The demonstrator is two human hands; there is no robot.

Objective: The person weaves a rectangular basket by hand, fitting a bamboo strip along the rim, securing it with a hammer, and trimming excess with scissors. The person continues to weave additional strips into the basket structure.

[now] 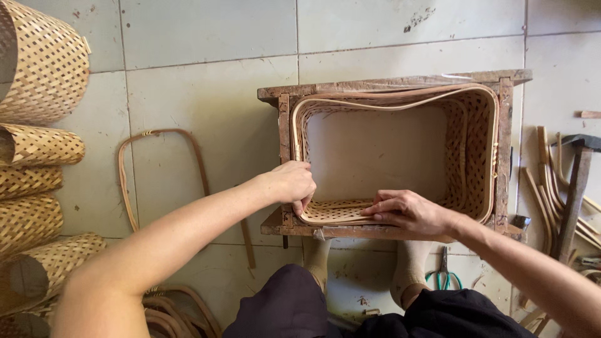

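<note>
The left hand [293, 183] curls over the near-left corner of a woven basket [477, 134], fingers bent together and hooked down over the rim, thumb side outward — clamped on that corner where weave meets wood. The right hand [407, 211] lies flatter along the near rim, fingers together and stretched leftward, pressing the pale rim strip [388, 104] against the weave; its fingertips stop just short of the left hand's knuckles.

The basket is open lattice, thin flat strips crossed diagonally with small gaps, rounded at the corners, bottomless so the floor shows through. It sits inside a rough wooden frame [285, 125], dark and chipped, square-edged, tight around the weave on all sides.

Left of the left fingers, well apart, a bent hoop [125, 181] of strip lies on the tiled floor [206, 37], and beyond it woven rolls [44, 62] are stacked. Right of the right wrist lie a hammer [576, 188] and loose curved strips [544, 169]; below it, green-handled pliers [443, 275] between socked feet [410, 269]. Open tile lies beyond the frame's far edge.
</note>
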